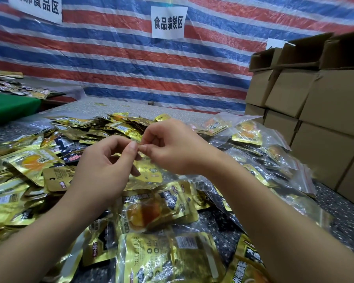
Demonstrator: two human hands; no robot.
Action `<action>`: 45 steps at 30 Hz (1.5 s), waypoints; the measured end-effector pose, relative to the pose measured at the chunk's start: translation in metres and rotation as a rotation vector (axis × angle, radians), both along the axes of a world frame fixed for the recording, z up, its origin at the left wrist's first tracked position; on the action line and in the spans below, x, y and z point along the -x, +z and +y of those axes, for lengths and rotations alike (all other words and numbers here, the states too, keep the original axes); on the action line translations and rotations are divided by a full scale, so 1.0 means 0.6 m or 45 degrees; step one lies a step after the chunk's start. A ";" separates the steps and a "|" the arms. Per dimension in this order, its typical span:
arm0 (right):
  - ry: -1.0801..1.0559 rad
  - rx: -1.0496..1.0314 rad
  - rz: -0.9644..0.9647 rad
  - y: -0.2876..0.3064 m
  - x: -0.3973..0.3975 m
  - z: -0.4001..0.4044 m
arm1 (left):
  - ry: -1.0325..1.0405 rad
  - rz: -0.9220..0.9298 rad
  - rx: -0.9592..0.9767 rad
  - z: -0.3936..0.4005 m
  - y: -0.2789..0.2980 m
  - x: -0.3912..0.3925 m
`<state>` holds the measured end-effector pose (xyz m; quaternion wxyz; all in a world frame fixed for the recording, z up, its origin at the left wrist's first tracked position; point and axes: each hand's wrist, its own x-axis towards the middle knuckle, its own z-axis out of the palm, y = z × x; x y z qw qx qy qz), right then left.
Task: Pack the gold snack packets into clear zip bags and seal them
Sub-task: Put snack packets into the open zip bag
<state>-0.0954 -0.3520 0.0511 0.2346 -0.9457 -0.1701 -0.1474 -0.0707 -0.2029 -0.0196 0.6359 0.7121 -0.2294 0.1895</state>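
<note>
My left hand [102, 166] and my right hand [172, 148] meet fingertip to fingertip above the table's middle. Both pinch the top edge of a clear zip bag [149, 170] that hangs below them with gold packets inside. Loose gold snack packets [29, 166] cover the table on the left and at the back. More gold packets in clear bags [161, 258] lie near me between my forearms. Filled clear zip bags [270, 160] are heaped on the right.
Stacked cardboard boxes [315, 103] stand at the right edge of the speckled table [143, 109]. A green surface [8, 107] lies at the far left. A red, white and blue striped tarp with paper signs [169, 22] closes off the back.
</note>
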 end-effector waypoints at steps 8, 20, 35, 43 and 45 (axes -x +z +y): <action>0.003 0.012 0.051 -0.001 0.001 -0.001 | -0.133 0.094 0.009 0.001 -0.003 -0.007; 0.039 0.000 0.140 0.007 0.008 -0.012 | -0.126 0.092 0.073 0.002 -0.005 -0.012; -0.022 0.077 0.038 -0.012 -0.012 -0.015 | -0.004 0.053 0.061 -0.002 -0.005 -0.005; 0.029 0.182 0.168 0.015 0.005 -0.044 | 0.038 0.077 0.168 -0.004 -0.002 -0.006; 0.017 0.230 0.177 0.023 0.009 -0.051 | 0.042 0.066 0.182 -0.002 0.000 -0.006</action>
